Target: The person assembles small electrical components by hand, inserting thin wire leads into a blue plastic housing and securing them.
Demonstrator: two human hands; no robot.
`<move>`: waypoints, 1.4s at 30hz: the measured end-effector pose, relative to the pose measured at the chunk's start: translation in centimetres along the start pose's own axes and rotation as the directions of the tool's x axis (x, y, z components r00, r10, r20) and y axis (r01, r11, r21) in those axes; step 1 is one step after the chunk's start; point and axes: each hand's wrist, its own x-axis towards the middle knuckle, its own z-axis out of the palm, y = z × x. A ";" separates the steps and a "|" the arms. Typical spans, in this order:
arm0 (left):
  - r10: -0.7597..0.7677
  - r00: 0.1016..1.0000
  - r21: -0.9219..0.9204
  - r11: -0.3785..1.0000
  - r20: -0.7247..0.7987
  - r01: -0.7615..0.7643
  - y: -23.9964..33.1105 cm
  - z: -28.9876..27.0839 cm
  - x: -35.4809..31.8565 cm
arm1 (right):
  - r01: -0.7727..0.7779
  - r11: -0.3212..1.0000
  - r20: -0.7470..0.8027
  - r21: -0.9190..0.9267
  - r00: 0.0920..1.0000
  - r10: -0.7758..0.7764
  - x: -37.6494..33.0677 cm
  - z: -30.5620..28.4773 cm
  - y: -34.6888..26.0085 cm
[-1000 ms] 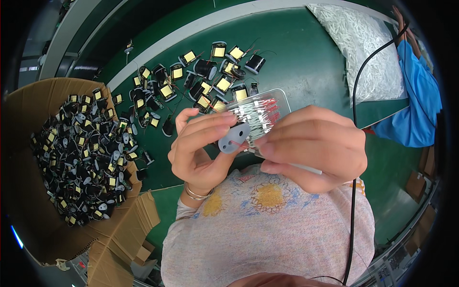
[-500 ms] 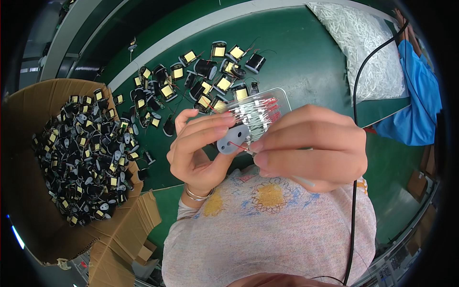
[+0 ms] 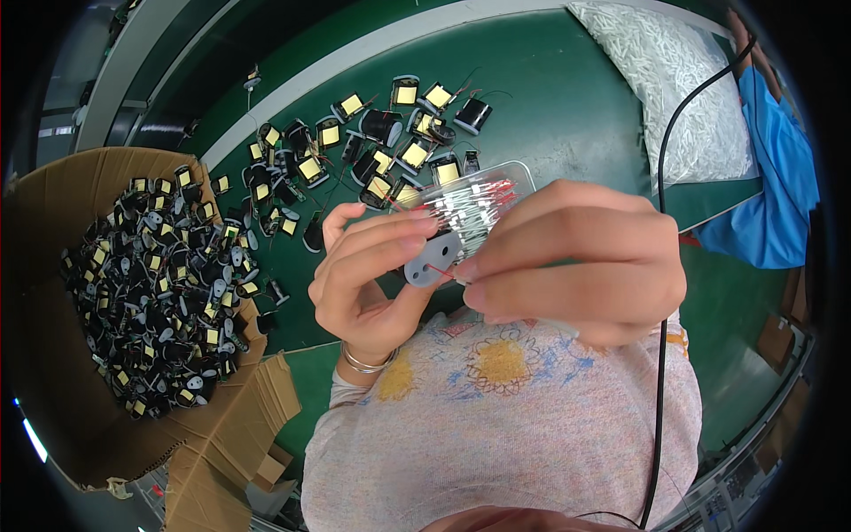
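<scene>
Between the fingers and thumb of my left hand [image 3: 363,288] is a small black device with a grey oval end piece [image 3: 432,259], which has round holes and faces my right hand. A thin red wire [image 3: 440,270] sticks out of one hole. My right hand [image 3: 585,262] has its thumb and forefinger pinched at the wire's outer end, close to the grey piece; what is inside the fingertips is mostly hidden. A whitish thin piece [image 3: 560,327] shows below those fingers. Just behind both hands stands a clear plastic tray [image 3: 529,176] of white and red wire leads, partly covered by them.
Several black devices with yellow pads [image 3: 415,155] lie on the green table [image 3: 558,97]. A cardboard box [image 3: 44,213] full of similar pieces stands at left. At far right are a clear bag of white tubes [image 3: 674,97], a black cable [image 3: 660,355] and another person's blue sleeve [image 3: 771,186].
My right hand has shifted slightly left, its fingertips nearer the grey end piece. My left hand and the device have barely moved.
</scene>
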 end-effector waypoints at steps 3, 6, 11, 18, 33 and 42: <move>0.003 1.000 0.004 1.000 -0.003 -0.003 0.0 0.0 0.0 | 0.005 1.000 0.017 -0.011 1.000 -0.005 -0.2 0.1 0.0; 0.004 1.000 -0.013 1.000 -0.008 -0.004 0.1 0.1 0.0 | -0.031 1.000 0.000 -0.003 1.000 0.031 -0.4 0.5 -0.2; 0.001 1.000 0.015 1.000 0.010 -0.001 0.1 -0.2 0.1 | -0.095 0.990 -0.078 -0.103 0.993 0.087 -0.5 1.3 -0.5; -0.179 0.976 -0.273 0.939 0.126 0.208 0.5 -0.2 -0.2 | -0.315 0.949 -0.100 0.014 0.944 0.315 -0.4 1.0 -0.5; -0.166 0.972 -0.518 0.824 0.163 0.228 0.2 0.8 0.1 | -0.145 0.928 0.007 -0.343 0.988 0.157 -0.8 0.3 -1.6; 0.080 0.996 -0.162 0.984 0.029 -0.075 -0.3 0.5 0.8 | -0.097 0.928 -0.071 -0.361 0.995 0.076 -0.8 1.9 -0.2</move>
